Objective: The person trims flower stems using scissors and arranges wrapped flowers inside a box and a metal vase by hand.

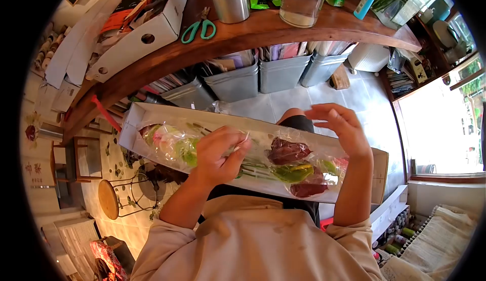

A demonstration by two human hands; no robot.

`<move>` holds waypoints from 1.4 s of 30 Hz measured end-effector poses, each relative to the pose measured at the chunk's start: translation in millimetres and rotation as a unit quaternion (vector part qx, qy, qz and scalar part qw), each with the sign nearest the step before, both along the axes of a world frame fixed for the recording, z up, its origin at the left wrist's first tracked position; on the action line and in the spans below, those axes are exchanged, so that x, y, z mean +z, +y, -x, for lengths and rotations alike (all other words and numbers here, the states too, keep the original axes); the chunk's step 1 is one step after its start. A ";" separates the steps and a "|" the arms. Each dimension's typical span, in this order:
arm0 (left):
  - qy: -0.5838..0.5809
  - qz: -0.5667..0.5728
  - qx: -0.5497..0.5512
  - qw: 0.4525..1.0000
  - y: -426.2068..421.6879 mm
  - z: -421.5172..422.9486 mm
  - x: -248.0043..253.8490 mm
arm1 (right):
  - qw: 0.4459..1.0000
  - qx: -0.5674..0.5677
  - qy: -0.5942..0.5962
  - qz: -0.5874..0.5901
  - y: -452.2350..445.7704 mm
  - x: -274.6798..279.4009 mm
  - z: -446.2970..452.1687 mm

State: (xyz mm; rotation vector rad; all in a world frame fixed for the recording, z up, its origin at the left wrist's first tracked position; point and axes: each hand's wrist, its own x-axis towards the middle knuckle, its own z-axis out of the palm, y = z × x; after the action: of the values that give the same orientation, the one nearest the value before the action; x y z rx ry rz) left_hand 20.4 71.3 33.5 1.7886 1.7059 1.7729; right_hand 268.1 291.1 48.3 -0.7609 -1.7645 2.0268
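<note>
Loosely, the left hand (218, 154) curls above the box (380, 172), right hand (340, 125) open.

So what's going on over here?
A person has a long cardboard box of plastic-wrapped flowers, some dark red, some green, in front of them. Their left hand pinches a thin pale piece, too blurred to name. Their right hand is raised and open, with nothing visible in it.

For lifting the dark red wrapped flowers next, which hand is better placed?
Likely the right hand: open, nothing visible in it, near the dark red flowers. The left hand seems to pinch something small and pale.
</note>
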 end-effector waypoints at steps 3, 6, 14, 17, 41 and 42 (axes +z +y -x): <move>-0.140 -0.068 0.065 0.986 -8.5 6.8 -23.2 | 0.997 0.008 -0.081 -0.006 7.7 -18.8 -5.7; -0.286 -0.118 0.128 0.942 -4.7 25.4 -16.9 | 0.984 0.073 -0.129 -0.102 -2.0 -34.2 -6.5; -0.248 -0.141 -0.027 0.958 14.4 37.0 30.0 | 0.912 0.205 -0.061 -0.350 -38.1 -66.5 41.0; -0.258 -0.143 -0.045 0.954 23.1 32.9 38.4 | 0.903 0.215 -0.183 -0.323 -78.3 -15.3 75.7; -0.184 -0.193 -0.041 0.963 28.2 10.8 82.0 | 0.826 -0.072 -0.065 -0.555 -136.3 -129.0 172.5; -0.138 -0.184 -0.051 0.972 25.9 10.1 90.6 | 0.843 -0.084 -0.050 -0.529 -134.9 -127.4 174.3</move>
State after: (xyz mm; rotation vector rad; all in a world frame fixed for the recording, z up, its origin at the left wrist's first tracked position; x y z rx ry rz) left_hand 10.3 97.3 124.2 1.6099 1.2218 2.2802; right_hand 93.8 156.2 -79.1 -0.5848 -2.3394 0.6457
